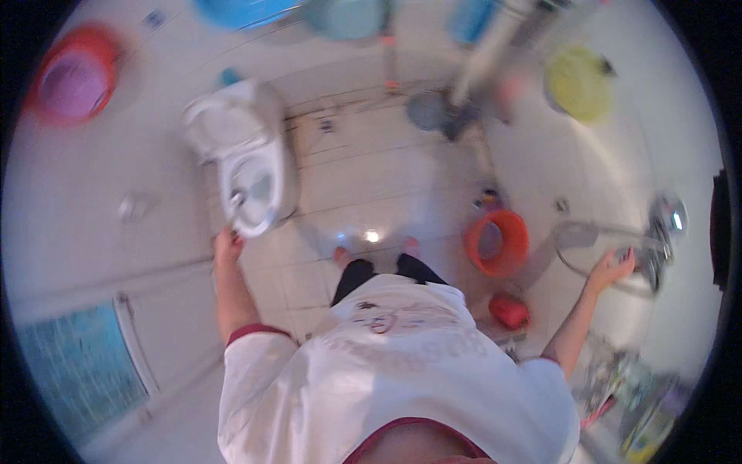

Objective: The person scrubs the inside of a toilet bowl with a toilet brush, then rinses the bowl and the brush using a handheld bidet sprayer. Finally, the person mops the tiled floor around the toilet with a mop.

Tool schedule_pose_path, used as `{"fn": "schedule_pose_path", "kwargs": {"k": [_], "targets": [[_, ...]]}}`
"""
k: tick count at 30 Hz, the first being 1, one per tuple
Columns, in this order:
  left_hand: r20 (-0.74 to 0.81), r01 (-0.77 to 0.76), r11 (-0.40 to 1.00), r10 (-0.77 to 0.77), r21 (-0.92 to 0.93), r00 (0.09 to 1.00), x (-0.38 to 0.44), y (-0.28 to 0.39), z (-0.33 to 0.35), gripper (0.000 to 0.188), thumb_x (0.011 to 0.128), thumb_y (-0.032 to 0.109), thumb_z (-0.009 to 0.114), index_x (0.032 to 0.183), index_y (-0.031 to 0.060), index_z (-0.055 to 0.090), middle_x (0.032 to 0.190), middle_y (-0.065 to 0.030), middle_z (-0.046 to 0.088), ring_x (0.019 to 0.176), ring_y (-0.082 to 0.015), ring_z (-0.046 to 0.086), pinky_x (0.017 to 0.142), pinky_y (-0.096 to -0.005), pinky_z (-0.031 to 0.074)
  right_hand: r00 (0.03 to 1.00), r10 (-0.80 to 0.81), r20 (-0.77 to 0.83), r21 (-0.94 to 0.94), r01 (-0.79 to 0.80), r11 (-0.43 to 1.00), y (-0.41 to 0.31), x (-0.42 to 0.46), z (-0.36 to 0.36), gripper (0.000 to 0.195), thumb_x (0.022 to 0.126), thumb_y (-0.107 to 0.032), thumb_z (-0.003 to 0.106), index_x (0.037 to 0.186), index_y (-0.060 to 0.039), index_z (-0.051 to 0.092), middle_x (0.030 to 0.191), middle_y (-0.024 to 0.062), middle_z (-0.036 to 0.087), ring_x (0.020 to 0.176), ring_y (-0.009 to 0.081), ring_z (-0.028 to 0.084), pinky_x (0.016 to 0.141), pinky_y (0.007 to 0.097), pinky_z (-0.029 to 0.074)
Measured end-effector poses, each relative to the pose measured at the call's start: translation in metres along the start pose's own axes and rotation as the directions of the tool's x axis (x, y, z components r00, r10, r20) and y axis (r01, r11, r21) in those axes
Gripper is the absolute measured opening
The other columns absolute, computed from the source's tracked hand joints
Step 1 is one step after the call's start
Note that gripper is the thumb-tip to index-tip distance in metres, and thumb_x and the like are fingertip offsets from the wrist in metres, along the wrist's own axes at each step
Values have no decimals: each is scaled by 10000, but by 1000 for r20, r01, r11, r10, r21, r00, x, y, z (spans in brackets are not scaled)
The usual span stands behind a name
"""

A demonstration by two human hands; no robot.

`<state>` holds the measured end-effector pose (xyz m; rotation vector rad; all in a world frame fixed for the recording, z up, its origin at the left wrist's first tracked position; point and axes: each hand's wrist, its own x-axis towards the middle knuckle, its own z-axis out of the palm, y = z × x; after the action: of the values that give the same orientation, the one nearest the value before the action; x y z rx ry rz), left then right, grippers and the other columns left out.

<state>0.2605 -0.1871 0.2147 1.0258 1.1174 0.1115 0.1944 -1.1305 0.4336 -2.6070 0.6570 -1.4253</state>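
My left hand (pixel 229 245) is closed around the end of a slim-handled tool, likely a toilet brush (pixel 236 200). Its pale head is over the bowl of a white toilet (pixel 277 197), whose lid (pixel 226 126) is raised. Over on the right, my right hand (pixel 613 268) reaches out with fingers apart beside a chrome wall tap (pixel 655 255). Blur hides whether the fingertips touch it. A flexible hose (pixel 559 249) loops near that hand. A shiny round chrome fitting (pixel 668 216) is just above the tap.
An orange bucket (pixel 516 243) and a red plastic item (pixel 509 310) stand right of my feet on the tiled floor (pixel 359 180). A grey floor item (pixel 429 110) is farther ahead. Red (pixel 104 43) and yellow-green (pixel 579 84) basins are by the walls. Assorted items (pixel 626 377) crowd the lower right.
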Motion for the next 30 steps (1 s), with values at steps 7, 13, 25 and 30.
{"fn": "schedule_pose_path", "kwargs": {"k": [7,13,25,30], "targets": [[27,-17,993,14,119,1000,18,-11,-60,229,942,298,439,908,74,465,657,-32,438,457,-93,380,365,-216,316,871,-298,391,85,288,954,-153,-118,71,516,737,-6,560,1239,-4,441,1196,195,461,1118,343,430,962,423,342],[6,-205,946,210,251,978,54,-103,-108,277,943,368,440,1115,161,507,569,38,417,429,-69,404,367,-220,341,611,-497,616,267,432,861,-305,-146,70,514,725,-11,581,1224,-20,457,1231,203,443,1152,367,412,984,437,314],[-88,-224,898,276,379,957,98,-207,-160,362,962,295,391,1192,61,544,684,-57,524,581,-153,511,541,-293,436,418,-607,676,513,324,795,-480,-186,93,533,718,24,559,1233,-35,435,1203,183,440,1166,345,391,1000,422,299],[123,-125,992,120,26,985,-3,-88,-101,377,977,358,340,1165,92,530,696,7,427,489,-62,391,415,-210,325,165,-785,597,765,179,619,-593,-267,94,436,662,76,578,1074,-65,559,1132,159,498,1125,335,435,960,402,364]]}}
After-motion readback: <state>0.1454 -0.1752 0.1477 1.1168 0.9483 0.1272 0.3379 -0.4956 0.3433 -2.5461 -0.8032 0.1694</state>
